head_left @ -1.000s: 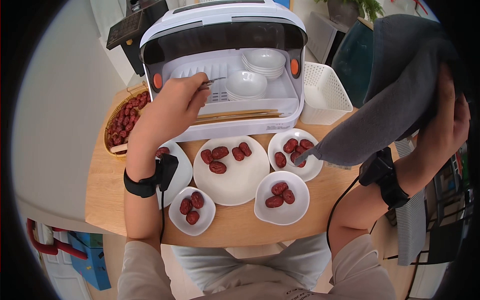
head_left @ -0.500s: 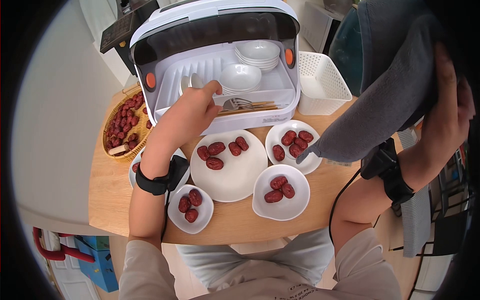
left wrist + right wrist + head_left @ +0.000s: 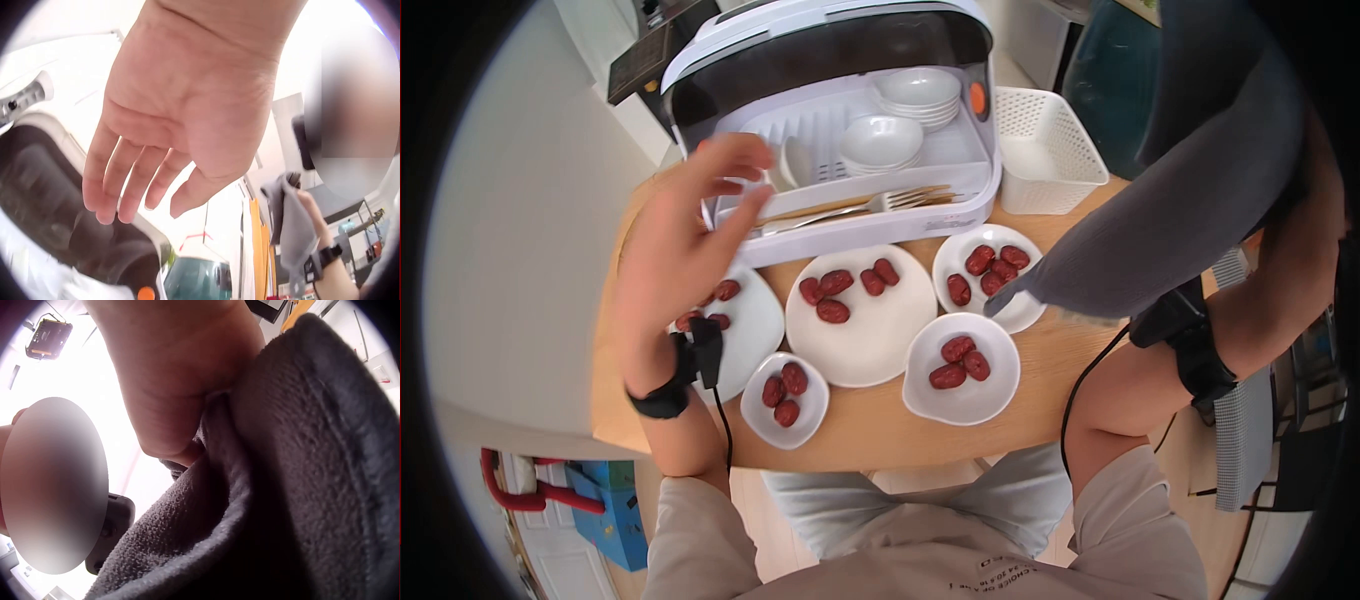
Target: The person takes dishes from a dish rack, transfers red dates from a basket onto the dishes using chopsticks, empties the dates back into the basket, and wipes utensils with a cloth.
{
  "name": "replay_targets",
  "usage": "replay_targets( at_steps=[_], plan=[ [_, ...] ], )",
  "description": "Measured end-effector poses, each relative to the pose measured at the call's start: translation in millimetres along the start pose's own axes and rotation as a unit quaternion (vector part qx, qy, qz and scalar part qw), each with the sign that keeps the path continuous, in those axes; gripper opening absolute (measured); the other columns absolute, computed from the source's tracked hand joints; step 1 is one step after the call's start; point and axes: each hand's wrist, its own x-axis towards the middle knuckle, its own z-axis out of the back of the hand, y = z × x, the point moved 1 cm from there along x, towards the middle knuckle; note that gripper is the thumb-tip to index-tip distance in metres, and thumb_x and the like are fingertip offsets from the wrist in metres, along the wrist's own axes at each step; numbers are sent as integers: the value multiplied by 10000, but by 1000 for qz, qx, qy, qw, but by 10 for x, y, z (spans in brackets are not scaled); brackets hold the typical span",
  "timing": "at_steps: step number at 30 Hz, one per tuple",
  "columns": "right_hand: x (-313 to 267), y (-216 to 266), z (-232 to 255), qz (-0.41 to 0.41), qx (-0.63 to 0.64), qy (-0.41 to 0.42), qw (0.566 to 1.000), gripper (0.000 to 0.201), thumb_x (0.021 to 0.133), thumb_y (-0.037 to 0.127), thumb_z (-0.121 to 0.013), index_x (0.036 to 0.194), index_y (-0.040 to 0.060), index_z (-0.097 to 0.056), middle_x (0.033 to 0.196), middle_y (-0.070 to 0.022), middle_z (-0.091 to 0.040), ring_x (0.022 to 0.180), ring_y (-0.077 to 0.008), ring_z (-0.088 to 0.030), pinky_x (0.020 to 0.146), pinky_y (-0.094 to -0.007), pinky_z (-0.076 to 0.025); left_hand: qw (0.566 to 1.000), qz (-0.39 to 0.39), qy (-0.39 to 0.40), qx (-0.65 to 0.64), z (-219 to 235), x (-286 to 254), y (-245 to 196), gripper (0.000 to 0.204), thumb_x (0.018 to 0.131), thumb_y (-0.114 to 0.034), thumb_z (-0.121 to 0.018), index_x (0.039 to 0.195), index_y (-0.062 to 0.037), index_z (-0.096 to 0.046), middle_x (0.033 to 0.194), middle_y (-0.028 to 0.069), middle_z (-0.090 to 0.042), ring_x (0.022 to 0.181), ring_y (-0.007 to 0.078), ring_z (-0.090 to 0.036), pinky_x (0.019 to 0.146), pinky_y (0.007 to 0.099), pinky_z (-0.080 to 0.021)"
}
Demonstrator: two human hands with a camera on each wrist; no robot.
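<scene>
My left hand (image 3: 690,240), blurred, hangs over the left of the table with nothing in it; the left wrist view shows its palm (image 3: 187,112) and relaxed, parted fingers. Just beyond it is the white dish box (image 3: 880,235), lid raised, holding stacked bowls (image 3: 882,142), small upright dishes (image 3: 794,162) and, in the front tray, forks (image 3: 905,200) and chopsticks. At the right, my right hand (image 3: 1315,190), mostly in shadow, holds up a dark grey cloth (image 3: 1190,220). In the right wrist view the cloth (image 3: 300,444) hangs from that hand (image 3: 181,381), its fingers largely hidden.
White plates (image 3: 860,350) and bowls (image 3: 962,395) with red dates stand along the table's front. A perforated white basket (image 3: 1050,165) is right of the box, and a teal bin (image 3: 1110,85) stands behind it. A blue box (image 3: 612,510) is at lower left.
My left hand has drawn back left from the box's front tray, where forks now lie; the fork it held earlier is out of it. The right hand still holds the cloth, slightly lower.
</scene>
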Motion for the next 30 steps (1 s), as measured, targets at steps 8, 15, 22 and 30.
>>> replay_targets(
  at_steps=[8, 15, 22, 30],
  plan=[
    [-89, -979, 1192, 0, 91, 6, 996, 296, 901, 247, -687, 872, -46, -655, 745, -47, -616, 611, -98, -519, 556, -251, -425, 949, 256, -68, 170, 379, -1581, 527, 437, 885, -142, -680, 1231, 33, -479, 1130, 137, -578, 1010, 242, -570, 875, 355, -473],
    [35, -391, 802, 30, 131, 21, 991, 339, 895, 279, -705, 815, -46, -652, 668, -30, -603, 527, -81, -492, 481, -244, -411, 849, 522, -35, -72, -44, -2140, 863, 592, 837, -222, -739, 1213, 106, -420, 722, 74, -595, 547, 138, -578, 455, 253, -441],
    [-78, -458, 825, -34, 35, -174, 984, 441, 896, 347, -706, 732, -57, -645, 640, -48, -601, 511, -87, -492, 458, -253, -386, 807, 527, -109, -242, -20, -2194, 1045, 390, 879, -36, -566, 1193, 126, -402, 832, 204, -653, 604, 229, -669, 497, 295, -569],
    [-61, -720, 1007, 49, -15, -171, 984, 518, 911, 394, -674, 635, -36, -589, 570, -34, -524, 497, -96, -428, 475, -278, -366, 801, 453, -185, -346, 164, -2469, 1213, 373, 895, 21, -483, 1237, 147, -404, 1018, 240, -636, 800, 286, -700, 646, 362, -636]
  ],
)
